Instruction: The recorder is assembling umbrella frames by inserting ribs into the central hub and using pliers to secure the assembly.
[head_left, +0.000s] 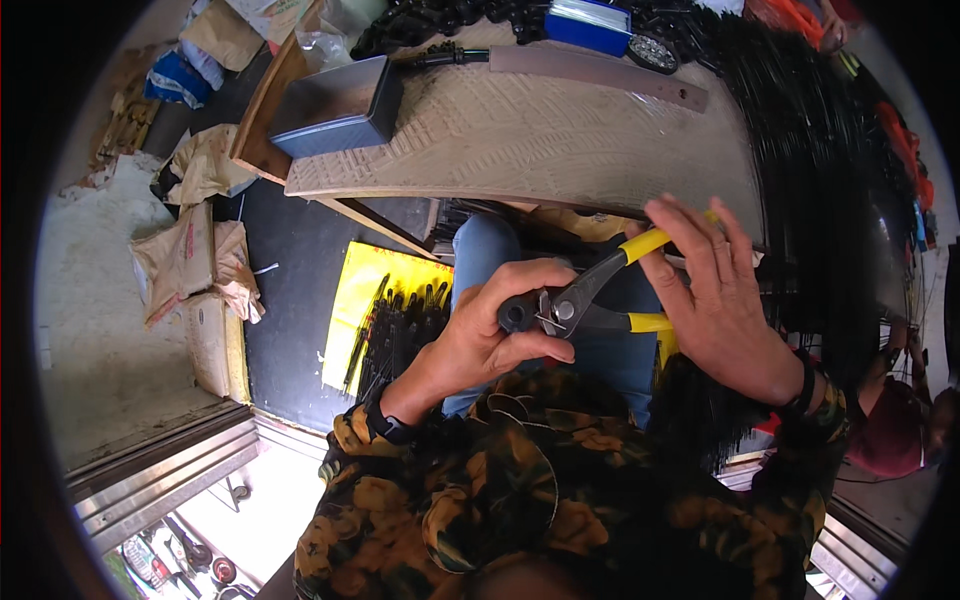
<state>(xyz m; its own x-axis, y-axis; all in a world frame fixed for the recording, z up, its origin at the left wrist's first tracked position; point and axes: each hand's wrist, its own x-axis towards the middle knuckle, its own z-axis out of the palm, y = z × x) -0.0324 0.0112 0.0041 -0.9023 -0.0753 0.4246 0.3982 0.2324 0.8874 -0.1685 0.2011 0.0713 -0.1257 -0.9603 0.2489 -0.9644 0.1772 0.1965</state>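
My right hand (720, 315) grips hand cutters (600, 285) with dark jaws and yellow handles, its fingers over the upper handle and the handles spread apart. Close to the jaws, my left hand (470, 335) pinches a black piece with a round, hollow-looking end (514, 314) between thumb and fingers. A thin bright wire shows at the jaws beside this piece. Whether the blades touch it, I cannot tell. Both hands are above my lap, in front of the table's near edge. Most of the black piece is hidden in my left hand.
A worn table (560, 140) ahead bears a blue-grey bin (340, 105), a long flat metal strip (600, 75) and a blue box (588, 25). Black cables (800, 150) hang thickly at the right. Shorter black pieces (405, 325) lie on a yellow sheet (350, 300) at left. Another person (890, 430) is far right.
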